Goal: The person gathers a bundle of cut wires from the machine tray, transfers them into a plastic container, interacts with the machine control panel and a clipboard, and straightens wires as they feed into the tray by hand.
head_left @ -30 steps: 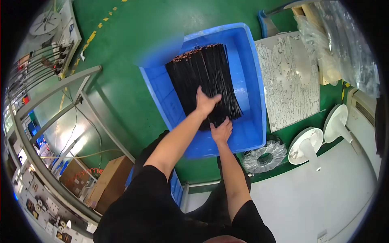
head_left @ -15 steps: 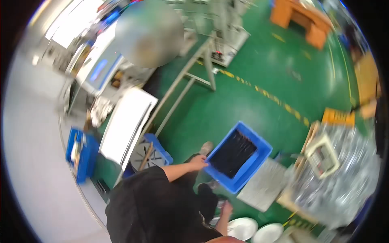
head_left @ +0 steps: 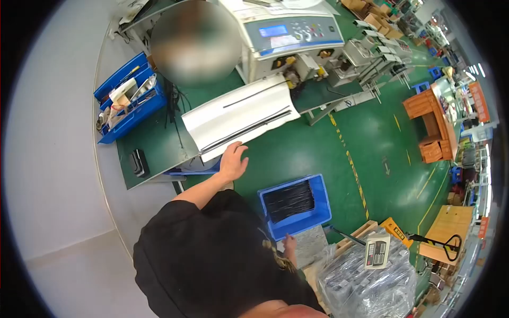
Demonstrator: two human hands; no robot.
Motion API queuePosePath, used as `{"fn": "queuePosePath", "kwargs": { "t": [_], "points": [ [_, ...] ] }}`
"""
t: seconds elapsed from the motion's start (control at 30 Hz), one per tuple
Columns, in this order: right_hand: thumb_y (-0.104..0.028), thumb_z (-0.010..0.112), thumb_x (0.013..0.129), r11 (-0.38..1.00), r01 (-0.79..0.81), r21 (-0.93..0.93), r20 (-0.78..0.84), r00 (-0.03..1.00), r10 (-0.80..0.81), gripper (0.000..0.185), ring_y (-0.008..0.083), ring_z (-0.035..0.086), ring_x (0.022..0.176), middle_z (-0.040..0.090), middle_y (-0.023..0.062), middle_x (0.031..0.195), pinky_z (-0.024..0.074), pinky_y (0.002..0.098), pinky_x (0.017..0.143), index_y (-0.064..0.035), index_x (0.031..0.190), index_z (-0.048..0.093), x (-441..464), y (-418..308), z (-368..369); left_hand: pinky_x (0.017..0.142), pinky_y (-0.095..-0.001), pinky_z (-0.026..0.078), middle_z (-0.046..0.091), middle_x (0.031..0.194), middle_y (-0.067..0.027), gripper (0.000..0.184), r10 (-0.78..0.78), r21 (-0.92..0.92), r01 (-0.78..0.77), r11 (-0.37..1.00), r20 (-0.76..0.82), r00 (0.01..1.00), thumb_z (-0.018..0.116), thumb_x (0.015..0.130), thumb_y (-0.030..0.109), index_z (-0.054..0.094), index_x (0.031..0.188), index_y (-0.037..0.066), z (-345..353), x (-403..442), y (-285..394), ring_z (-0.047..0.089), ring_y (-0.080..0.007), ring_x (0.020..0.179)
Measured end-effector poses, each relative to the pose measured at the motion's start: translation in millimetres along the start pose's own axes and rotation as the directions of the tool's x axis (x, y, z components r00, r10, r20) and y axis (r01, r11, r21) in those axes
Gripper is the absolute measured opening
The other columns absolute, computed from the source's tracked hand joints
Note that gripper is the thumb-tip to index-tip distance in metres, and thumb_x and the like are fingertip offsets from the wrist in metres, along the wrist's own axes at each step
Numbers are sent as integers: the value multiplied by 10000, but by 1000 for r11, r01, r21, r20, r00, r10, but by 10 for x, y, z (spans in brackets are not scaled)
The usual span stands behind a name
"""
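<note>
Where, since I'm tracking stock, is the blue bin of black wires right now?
In the head view, the blue bin is slightly right of and below centre, with the right hand near its lower edge and the grey board just below.

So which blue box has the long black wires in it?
The open blue plastic bin down by the right hand: thin black wires lie inside it. The long blue plastic tray on the green table holds mixed odds and ends instead.

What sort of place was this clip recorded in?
Probably a factory's wire-processing workshop: there's a benchtop machine with a control panel, a blue bin holding what look like black wires, and a yellow pallet jack.
</note>
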State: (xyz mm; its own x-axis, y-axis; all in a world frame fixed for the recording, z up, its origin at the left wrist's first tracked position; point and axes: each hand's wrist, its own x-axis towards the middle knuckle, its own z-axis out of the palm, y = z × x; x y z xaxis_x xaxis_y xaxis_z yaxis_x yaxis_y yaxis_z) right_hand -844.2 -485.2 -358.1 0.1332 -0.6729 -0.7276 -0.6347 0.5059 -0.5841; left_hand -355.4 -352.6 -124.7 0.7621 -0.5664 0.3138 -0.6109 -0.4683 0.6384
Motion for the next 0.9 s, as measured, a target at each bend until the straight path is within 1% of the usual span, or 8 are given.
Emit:
{"fn": "queuePosePath", "kwargs": {
  "t": [0.1,0.27,0.43,0.5,0.6,0.77,0.83,0.9],
  "points": [
    [-239,680,929,930,256,-262,28,966,-258,244,130,573,572,616,49,642,430,312,504,-4,865,696,324,-585,513,1040,-507,438,502,1371,-244,496,-49,95,60,994,-117,992,763,769,109,593,1232,49,-463,-64,-349,503,-453,1242],
    [-248,744,901,794,547,-265,191,837,-513,336,152,650,690,709,84,824,535,298,658,42,1061,688,500,-1833,1514,1139,-518,321,326,1473,-323,710,-167,104,196,975,-235,958,776,770,146,435,1377,5,-704,-260,-901,353,-494,1364],
    [-264,749,882,686,641,-343,298,767,-568,366,218,712,843,746,162,938,554,337,774,34,1084,686,-333,-3050,2123,1203,-525,211,191,1533,-332,899,-579,-219,541,812,-176,796,765,787,169,226,1465,-70,-649,-362,-1192,211,-489,1442],
    [-287,749,873,657,659,-365,346,752,-562,390,267,730,928,748,189,984,560,364,837,28,1097,693,-418,-3232,2178,1190,-507,261,252,1519,-332,941,-593,-197,562,803,-185,783,766,802,171,178,1501,-52,-520,-431,-1304,298,-468,1418],
    [-216,737,891,588,760,-276,383,648,-658,313,203,718,839,748,162,920,557,327,765,33,1070,679,-384,-3517,2274,1088,-444,420,422,1457,-299,998,-758,-611,626,485,64,649,782,828,174,116,1551,4,-388,-470,-1381,515,-374,1286],
    [-164,712,892,450,839,-305,190,517,-835,253,238,717,822,730,164,892,564,358,777,32,1046,671,66,-4069,2363,1061,-412,439,452,1444,-270,982,-793,-606,674,422,113,599,768,864,199,102,1560,3,-414,-391,-1254,525,-333,1258],
    [-142,719,870,508,804,-309,155,569,-807,264,258,702,905,705,195,1033,554,357,813,31,1059,653,120,-4431,2394,1056,-409,442,468,1428,-272,963,-849,-596,726,342,135,511,754,879,219,112,1562,-4,-497,-261,-1121,533,-334,1240],
    [-120,707,861,426,861,-279,66,459,-886,298,319,620,1115,593,241,1282,501,411,936,18,1113,628,214,-4717,2386,1057,-416,440,470,1430,-286,941,-872,-560,753,345,105,478,746,888,239,138,1560,-11,-370,-255,-1184,533,-335,1249]
  ]
}}
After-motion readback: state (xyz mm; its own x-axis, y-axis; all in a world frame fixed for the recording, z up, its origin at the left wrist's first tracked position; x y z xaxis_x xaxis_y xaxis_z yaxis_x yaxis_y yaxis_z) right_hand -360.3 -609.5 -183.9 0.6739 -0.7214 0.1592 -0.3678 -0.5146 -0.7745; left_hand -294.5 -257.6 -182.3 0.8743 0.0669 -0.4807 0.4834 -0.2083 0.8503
